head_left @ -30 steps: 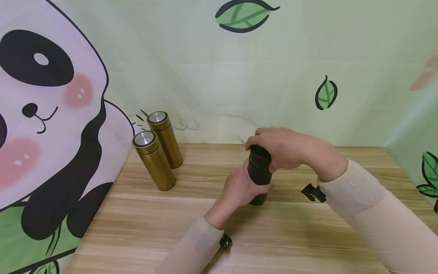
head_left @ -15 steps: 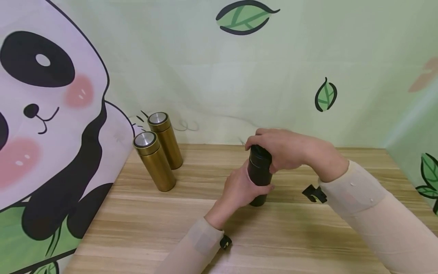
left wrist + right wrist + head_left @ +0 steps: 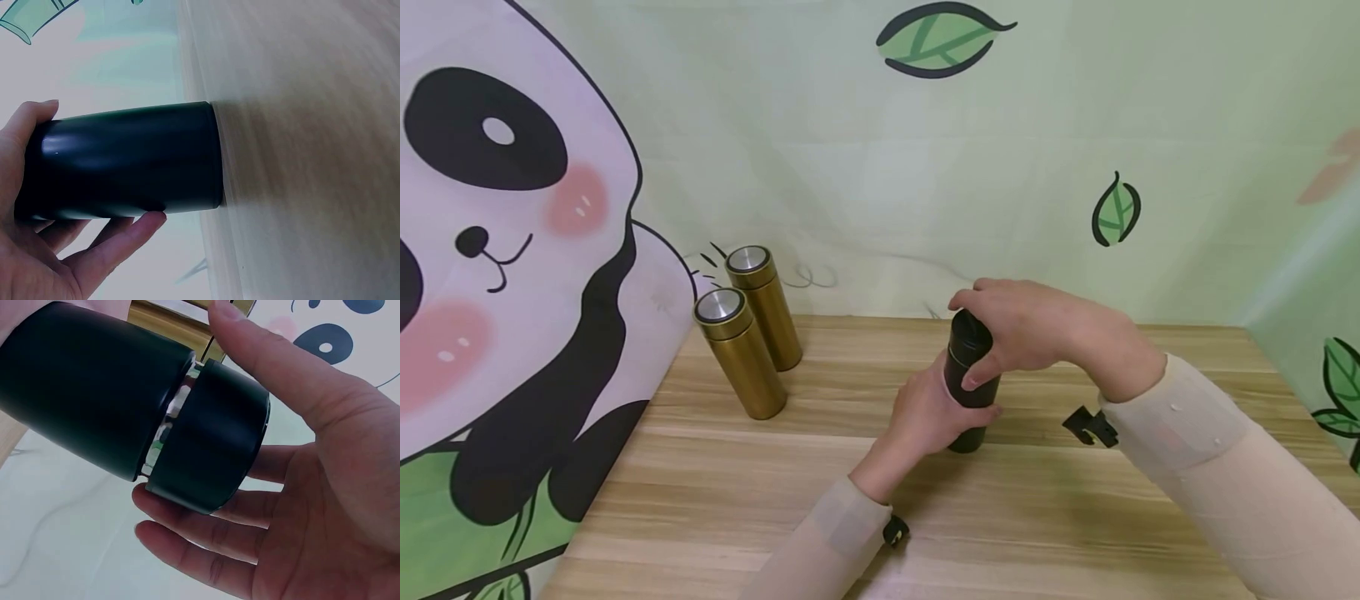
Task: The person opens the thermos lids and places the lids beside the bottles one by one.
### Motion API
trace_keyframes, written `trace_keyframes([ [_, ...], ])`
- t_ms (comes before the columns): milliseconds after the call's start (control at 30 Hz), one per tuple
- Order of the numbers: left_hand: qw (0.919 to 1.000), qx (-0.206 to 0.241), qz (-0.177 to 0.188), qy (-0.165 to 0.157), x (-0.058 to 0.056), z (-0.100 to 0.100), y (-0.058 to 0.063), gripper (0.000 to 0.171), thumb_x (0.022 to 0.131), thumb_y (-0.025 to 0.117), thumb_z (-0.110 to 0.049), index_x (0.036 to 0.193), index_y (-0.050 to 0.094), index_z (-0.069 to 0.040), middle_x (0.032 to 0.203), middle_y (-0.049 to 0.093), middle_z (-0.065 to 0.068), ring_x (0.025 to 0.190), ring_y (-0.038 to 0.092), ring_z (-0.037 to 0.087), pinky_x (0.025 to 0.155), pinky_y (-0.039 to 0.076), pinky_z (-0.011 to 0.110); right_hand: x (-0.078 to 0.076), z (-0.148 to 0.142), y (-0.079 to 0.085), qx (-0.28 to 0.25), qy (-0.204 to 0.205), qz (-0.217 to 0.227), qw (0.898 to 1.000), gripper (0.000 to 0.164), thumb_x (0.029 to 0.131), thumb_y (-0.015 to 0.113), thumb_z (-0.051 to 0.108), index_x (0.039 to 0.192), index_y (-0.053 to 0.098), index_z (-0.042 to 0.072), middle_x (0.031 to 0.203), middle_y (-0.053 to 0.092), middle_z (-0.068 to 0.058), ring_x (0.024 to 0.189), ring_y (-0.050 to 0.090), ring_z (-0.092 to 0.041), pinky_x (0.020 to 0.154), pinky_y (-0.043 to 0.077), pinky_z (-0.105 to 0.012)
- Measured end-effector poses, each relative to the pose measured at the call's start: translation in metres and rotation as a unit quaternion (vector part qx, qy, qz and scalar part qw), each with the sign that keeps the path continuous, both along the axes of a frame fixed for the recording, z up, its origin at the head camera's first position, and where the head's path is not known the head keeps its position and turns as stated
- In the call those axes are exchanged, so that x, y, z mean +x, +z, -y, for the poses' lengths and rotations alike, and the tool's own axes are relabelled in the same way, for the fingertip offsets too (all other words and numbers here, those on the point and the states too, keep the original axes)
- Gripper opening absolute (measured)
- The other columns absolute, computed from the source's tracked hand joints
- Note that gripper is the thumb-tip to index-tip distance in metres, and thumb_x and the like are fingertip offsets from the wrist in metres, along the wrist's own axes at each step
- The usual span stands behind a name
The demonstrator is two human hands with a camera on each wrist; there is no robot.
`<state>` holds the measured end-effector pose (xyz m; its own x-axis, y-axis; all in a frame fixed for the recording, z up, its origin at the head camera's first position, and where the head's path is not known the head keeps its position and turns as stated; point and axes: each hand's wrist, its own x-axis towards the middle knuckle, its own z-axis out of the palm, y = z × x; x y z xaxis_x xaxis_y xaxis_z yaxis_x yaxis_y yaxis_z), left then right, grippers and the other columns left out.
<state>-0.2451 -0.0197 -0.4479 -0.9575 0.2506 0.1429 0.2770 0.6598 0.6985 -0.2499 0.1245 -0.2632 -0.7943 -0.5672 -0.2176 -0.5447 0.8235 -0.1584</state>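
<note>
My right grip [image 3: 1037,325], spread loosely about the cap [image 3: 209,437], has just swung its thumb to six o'clock of it, probably for a fresh twist, while my left grip [image 3: 925,408] clasps the black bottle [image 3: 125,162] upright on the bench [image 3: 1037,508], four o'clock from the head view's centre.

- Head view: from above, forward and down over the desk [image 3: 1075,517].
- Left wrist: close, rolled sideways, facing the black bottle [image 3: 125,162].
- Right wrist: close on its lid [image 3: 209,437]; all share the bottle.
</note>
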Motion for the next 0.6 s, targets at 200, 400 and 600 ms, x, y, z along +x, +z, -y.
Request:
trace_keyframes([
  [200, 0.9999, -0.004, 0.014, -0.002, 0.0003, -0.0001, 0.0002, 0.08, 0.078, 0.085, -0.053, 0.142, 0.049, -0.02, 0.119, 0.073, 0.002, 0.101, 0.071, 0.022, 0.083, 0.054, 0.039, 0.0017, 0.0012, 0.001, 0.017, -0.015, -0.031, 0.999, 0.089, 0.082, 0.081, 0.059, 0.144, 0.054, 0.002, 0.12, 0.065, -0.012, 0.101, 0.064, -0.026, 0.091, 0.055, -0.044],
  [400, 0.9998, 0.001, 0.019, 0.002, 0.001, -0.0002, -0.0003, 0.081, 0.078, 0.086, -0.054, 0.142, 0.049, -0.02, 0.118, 0.073, 0.002, 0.1, 0.071, 0.02, 0.083, 0.054, 0.037, 0.003, 0.0036, 0.0005, 0.014, -0.028, -0.041, 0.999, 0.069, 0.081, 0.078, 0.065, 0.108, 0.065, 0.004, 0.093, 0.065, -0.006, 0.083, 0.061, -0.023, 0.074, 0.051, -0.037],
  [600, 0.9999, 0.002, 0.012, 0.002, 0.0011, -0.0001, -0.0002, 0.079, 0.078, 0.086, -0.054, 0.14, 0.05, -0.021, 0.117, 0.073, 0.0, 0.1, 0.07, 0.019, 0.082, 0.054, 0.036, 0.0025, 0.0076, -0.0011, 0.023, -0.04, -0.045, 0.998, 0.059, 0.082, 0.079, 0.063, 0.091, 0.064, 0.007, 0.081, 0.063, -0.005, 0.072, 0.058, -0.022, 0.063, 0.046, -0.032],
])
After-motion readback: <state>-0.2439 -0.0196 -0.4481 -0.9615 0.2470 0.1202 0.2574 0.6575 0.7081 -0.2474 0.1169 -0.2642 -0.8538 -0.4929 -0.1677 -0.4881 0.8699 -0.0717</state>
